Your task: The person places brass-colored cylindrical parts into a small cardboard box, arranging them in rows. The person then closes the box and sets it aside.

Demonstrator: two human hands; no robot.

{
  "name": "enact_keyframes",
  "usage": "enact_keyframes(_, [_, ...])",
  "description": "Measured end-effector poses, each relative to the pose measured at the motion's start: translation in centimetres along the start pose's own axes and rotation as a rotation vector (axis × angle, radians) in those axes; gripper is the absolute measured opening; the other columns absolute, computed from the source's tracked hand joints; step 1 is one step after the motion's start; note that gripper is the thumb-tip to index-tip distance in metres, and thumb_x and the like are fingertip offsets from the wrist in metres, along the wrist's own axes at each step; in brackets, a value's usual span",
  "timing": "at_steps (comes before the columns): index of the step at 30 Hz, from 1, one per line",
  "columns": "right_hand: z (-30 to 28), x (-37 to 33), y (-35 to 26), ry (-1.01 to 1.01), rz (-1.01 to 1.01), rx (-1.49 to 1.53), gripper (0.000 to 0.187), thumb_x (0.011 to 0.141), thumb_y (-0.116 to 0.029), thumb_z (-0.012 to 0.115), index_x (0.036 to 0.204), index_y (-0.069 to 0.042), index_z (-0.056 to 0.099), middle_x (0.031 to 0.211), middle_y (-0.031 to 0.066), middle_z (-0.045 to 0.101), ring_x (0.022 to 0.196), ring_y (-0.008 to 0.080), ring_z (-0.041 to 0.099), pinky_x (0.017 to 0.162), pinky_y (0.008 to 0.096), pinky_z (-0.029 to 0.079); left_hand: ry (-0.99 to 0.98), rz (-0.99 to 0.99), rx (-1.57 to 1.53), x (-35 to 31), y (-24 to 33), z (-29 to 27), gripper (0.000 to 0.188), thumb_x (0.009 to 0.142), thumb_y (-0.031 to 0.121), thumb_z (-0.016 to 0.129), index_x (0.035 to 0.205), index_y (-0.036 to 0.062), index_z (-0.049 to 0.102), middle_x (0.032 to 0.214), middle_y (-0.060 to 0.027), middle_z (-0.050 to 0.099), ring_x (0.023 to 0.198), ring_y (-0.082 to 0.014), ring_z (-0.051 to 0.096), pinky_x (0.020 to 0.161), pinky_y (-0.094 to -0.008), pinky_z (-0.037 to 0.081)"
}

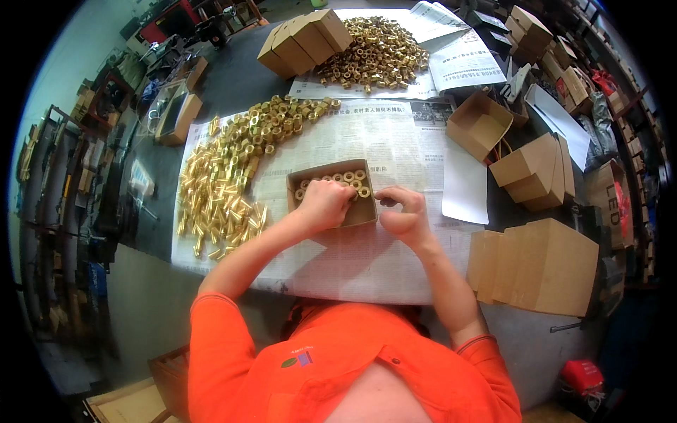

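Observation:
A small open cardboard box [304, 171] sits on the newspaper in front of me, with rows of brass nuts [349, 176] standing in its far part. My left hand [326, 204] reaches over the near left side into the box. Its fingers are closed, the tips against the nuts at the right; what they pinch is hidden. Just outside the box's right wall is my right hand [405, 213], fingers loosely curled, the index finger and thumb apart, with nothing visible between them.
Left lies a heap of brass tube fittings [218, 190], merging into loose brass nuts [271, 123]. A bigger nut pile [374, 53] lies at the back beside closed cardboard boxes [303, 44]. Open boxes [479, 127], white paper [464, 185] and more cardboard boxes [536, 264] are at right.

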State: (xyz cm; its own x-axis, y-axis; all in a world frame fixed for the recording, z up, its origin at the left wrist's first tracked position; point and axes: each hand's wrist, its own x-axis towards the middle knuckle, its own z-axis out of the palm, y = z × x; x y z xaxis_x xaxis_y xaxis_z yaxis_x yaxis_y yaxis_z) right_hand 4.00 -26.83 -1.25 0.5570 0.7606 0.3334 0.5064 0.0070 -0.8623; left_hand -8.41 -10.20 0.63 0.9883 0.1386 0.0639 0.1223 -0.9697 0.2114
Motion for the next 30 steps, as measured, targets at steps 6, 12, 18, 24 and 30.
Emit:
enact_keyframes(6, [-0.1,0.1,-0.4,-0.002,0.007,0.003,0.032,0.059,-0.006,0.056,0.088,0.002,0.069,0.084,0.0150,0.069,0.077,0.0255,0.067,0.070,0.0308,0.054,0.048,0.018,-0.035,0.0,-0.4,0.5,0.010,0.073,0.015,0.066,0.081,0.0103,0.069,0.070,-0.0103,0.066,0.070,-0.0296,0.065,0.061,-0.0412,0.051])
enact_keyframes(12, [0.0,0.0,0.0,-0.003,0.016,0.009,0.032,0.059,-0.006,0.056,0.088,0.003,0.068,0.083,0.0153,0.069,0.075,0.0249,0.068,0.070,0.0307,0.055,0.062,0.026,-0.047,0.3,-0.4,0.6,0.009,0.073,0.017,0.067,0.079,0.0094,0.068,0.068,-0.0104,0.065,0.069,-0.0298,0.065,0.060,-0.0415,0.051])
enact_keyframes(18, [0.0,0.1,0.1,-0.018,0.007,-0.005,0.032,0.059,-0.006,0.055,0.088,0.003,0.068,0.082,0.0158,0.068,0.075,0.0250,0.067,0.068,0.0311,0.055,0.062,0.007,-0.061,0.2,-0.5,0.9,0.008,0.075,0.017,0.064,0.074,0.0091,0.063,0.069,-0.0117,0.065,0.069,-0.0316,0.065,0.061,-0.0435,0.050])
enact_keyframes(24, [-0.1,0.1,0.1,-0.020,0.007,-0.011,0.032,0.060,-0.006,0.055,0.088,0.002,0.069,0.083,0.0150,0.069,0.074,0.0231,0.067,0.066,0.0298,0.054,0.091,-0.076,-0.335,1.0,-1.0,-1.8,0.019,0.077,0.023,0.070,0.090,0.0092,0.068,0.073,-0.0153,0.066,0.069,-0.0340,0.064,0.062,-0.0424,0.051])
enact_keyframes(30, [-0.1,0.0,0.0,-0.049,0.044,-0.008,0.034,0.061,-0.004,0.054,0.091,0.002,0.070,0.084,0.0145,0.069,0.075,0.0209,0.066,0.067,0.0292,0.053,0.243,-0.311,-0.095,4.7,-8.7,-3.9,0.016,0.079,0.022,0.068,0.085,0.0075,0.069,0.076,-0.0146,0.068,0.073,-0.0316,0.066,0.066,-0.0419,0.052])
